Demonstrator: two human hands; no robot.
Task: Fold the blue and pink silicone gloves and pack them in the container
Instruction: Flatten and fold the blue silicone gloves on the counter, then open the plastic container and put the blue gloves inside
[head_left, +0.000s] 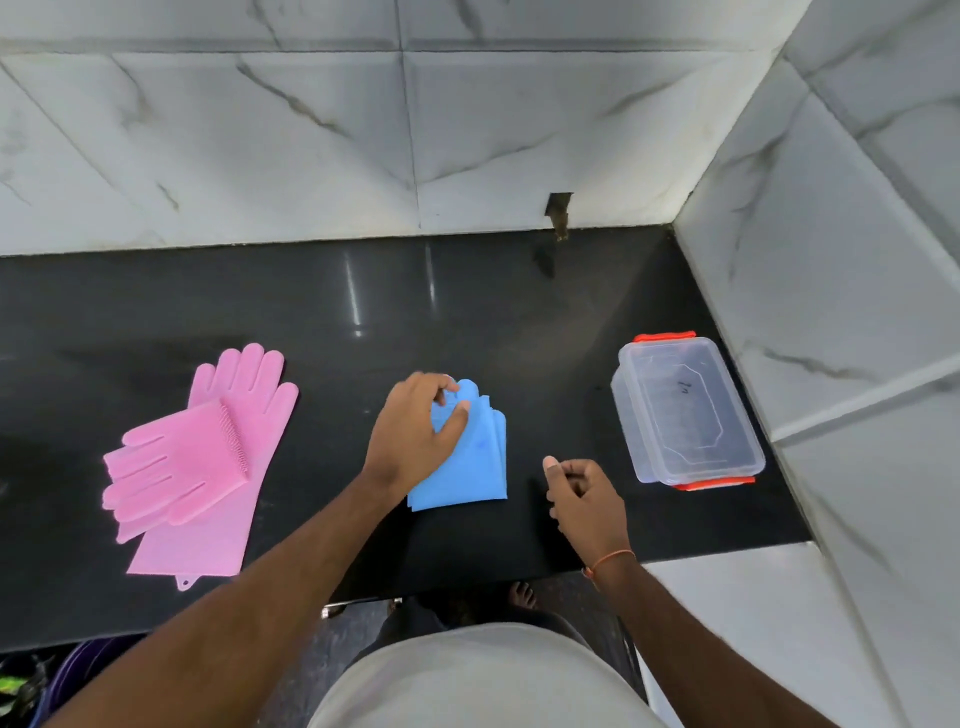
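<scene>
The blue silicone gloves (475, 465) lie folded in the middle of the black counter. My left hand (415, 428) rests on their upper left part, with fingers and thumb pinching the folded-over finger end. My right hand (584, 493) hovers just right of the blue gloves, fingers loosely curled, thumb up, holding nothing. Two pink silicone gloves (208, 457) lie at the left, one flat with fingers pointing away, the other laid across it with its bristle side up. A clear plastic container (685, 410) with red clips stands open and empty at the right.
The black counter (363, 322) ends at a marble-tiled wall (311, 145) behind and another on the right, close to the container. The counter's front edge runs just below the pink gloves and my forearms. Bare counter shows between the blue gloves and the container.
</scene>
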